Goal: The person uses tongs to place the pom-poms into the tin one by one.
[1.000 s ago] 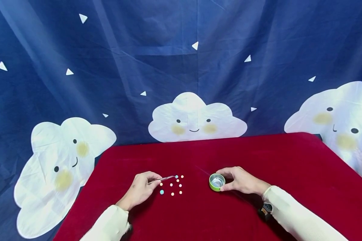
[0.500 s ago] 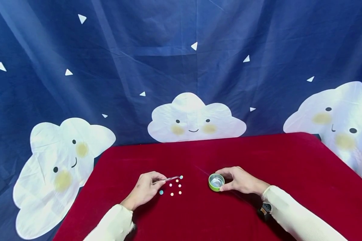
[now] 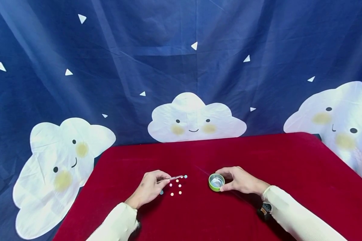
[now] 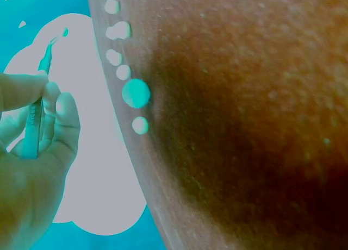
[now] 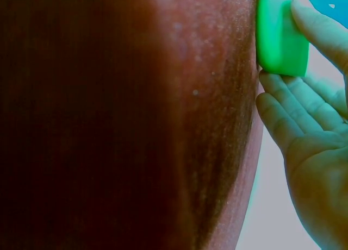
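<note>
My left hand (image 3: 152, 187) pinches a pair of metal tweezers (image 3: 175, 177) between thumb and fingers. At the tweezers' tips is a small blue ball (image 3: 185, 176); in the left wrist view this ball (image 4: 66, 32) shows up off the table. Below and beside the hand lie several small pale balls (image 3: 180, 192) and one larger blue ball (image 3: 161, 192), partly behind the fingers. My right hand (image 3: 241, 180) grips a round green tin (image 3: 213, 188), with thumb and fingers on opposite sides of its wall. The tin's silvery inside faces up and shows no balls.
A red cloth (image 3: 259, 157) covers the table. Behind it hangs a dark blue curtain (image 3: 169, 67) with white smiling clouds (image 3: 196, 130). A dark watch-like device (image 3: 266, 209) sits at the right wrist.
My left hand has moved right with the tweezers, and the small blue ball has come along at their tips, away from its earlier spot. My right hand and the tin stay put.
</note>
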A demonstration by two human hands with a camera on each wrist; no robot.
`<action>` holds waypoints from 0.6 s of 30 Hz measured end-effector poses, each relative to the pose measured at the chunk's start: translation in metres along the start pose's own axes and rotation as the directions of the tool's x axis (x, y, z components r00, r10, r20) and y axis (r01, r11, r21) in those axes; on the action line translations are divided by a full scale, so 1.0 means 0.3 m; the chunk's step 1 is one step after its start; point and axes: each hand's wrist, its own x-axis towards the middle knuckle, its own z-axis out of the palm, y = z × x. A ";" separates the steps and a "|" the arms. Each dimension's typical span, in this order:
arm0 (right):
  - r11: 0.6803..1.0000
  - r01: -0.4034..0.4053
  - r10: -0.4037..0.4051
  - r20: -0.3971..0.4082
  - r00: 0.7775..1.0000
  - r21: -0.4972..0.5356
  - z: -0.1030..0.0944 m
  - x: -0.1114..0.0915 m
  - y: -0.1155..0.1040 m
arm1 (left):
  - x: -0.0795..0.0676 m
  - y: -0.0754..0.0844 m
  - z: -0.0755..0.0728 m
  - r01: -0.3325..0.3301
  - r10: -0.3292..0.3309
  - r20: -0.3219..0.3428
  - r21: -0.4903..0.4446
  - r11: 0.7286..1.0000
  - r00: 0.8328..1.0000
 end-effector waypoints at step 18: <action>1.000 -0.018 0.018 -0.004 1.000 -0.025 0.000 0.003 0.000 | 0.027 0.020 0.039 -0.072 0.072 -0.002 0.004 0.997 0.997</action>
